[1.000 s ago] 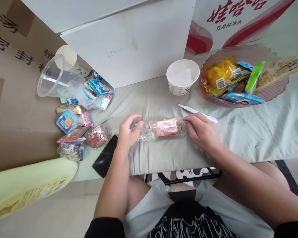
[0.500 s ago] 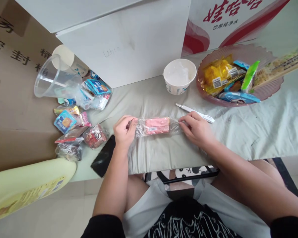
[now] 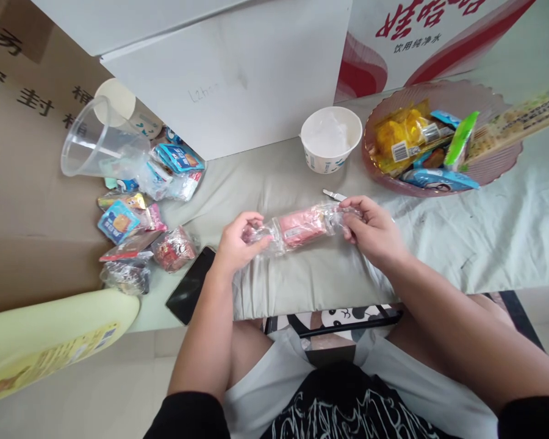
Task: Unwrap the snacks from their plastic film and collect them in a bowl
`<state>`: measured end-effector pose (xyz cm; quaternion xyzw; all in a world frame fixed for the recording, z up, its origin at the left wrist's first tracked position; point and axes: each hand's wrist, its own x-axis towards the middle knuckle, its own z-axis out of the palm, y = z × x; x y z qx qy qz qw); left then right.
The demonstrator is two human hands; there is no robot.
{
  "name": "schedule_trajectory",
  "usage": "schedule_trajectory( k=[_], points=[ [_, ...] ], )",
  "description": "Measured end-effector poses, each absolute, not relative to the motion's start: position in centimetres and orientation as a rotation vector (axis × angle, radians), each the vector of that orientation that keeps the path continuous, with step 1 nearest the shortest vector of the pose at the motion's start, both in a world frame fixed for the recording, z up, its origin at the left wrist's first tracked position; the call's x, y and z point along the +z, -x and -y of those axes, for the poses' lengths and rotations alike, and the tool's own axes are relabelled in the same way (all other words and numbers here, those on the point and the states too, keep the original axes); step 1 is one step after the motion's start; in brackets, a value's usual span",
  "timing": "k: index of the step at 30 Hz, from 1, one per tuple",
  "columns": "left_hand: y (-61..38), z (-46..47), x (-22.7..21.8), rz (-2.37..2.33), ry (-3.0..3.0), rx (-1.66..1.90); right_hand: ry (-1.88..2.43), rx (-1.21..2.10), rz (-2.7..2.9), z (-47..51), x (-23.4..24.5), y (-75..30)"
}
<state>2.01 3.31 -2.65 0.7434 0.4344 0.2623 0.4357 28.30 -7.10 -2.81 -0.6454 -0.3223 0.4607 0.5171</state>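
Observation:
A pink packet bundled in clear plastic film (image 3: pixel 303 227) stretches between my two hands, tilted up a little at its right end. My left hand (image 3: pixel 240 242) has the film's left end between thumb and curled fingers. The right end of the film is gripped by my right hand (image 3: pixel 373 231). Behind that hand, a white utility knife (image 3: pixel 333 195) shows only its tip; the rest is covered.
A paper bowl (image 3: pixel 332 143) with clear plastic inside stands behind the packet. Right of it is a pink bowl (image 3: pixel 494 103) of snack packs. Small snack packs (image 3: pixel 119 222), a tipped plastic cup (image 3: pixel 85 143) and a black phone (image 3: pixel 190 286) lie left. Boxes (image 3: pixel 229 85) line the back.
The packet has shifted right and its right end has risen and tilted. My right hand has moved up over the knife, and my left hand's grip has loosened and moved right.

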Motion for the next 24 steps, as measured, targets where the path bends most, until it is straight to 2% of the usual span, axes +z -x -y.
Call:
schedule_trajectory(
  k=[3, 8, 11, 13, 15, 21, 24],
  points=[
    [-2.0, -3.3, -2.8, -1.067, -1.823, 0.607, 1.507, 1.125, 0.631, 7.0, -2.9, -28.6],
    [-1.5, -4.1, -3.1, -1.301, -2.006, 1.002, 1.675, 0.755, 0.979, 7.5, -3.2, -29.5],
    [-1.5, -3.8, -3.1, -1.122, -2.310, 0.694, 1.733, 0.439, 1.408, 7.8, -3.6, -30.0],
    [-1.6, -3.5, -3.1, -1.005, -2.403, 0.442, 1.688, 0.356, 1.631, 8.0, -4.0, -30.4],
    [-1.6, -3.5, -3.2, -1.009, -2.413, 0.444, 1.660, 0.323, 1.744, 8.1, -4.4, -30.9],
    [-1.6, -3.8, -2.7, -1.048, -2.063, 0.770, 1.751, 0.168, 1.650, 7.7, -4.1, -31.8],
    [-1.8, -3.3, -2.1, -1.010, -1.697, 0.862, 1.671, 0.288, 1.521, 7.7, -3.1, -31.5]
  ],
)
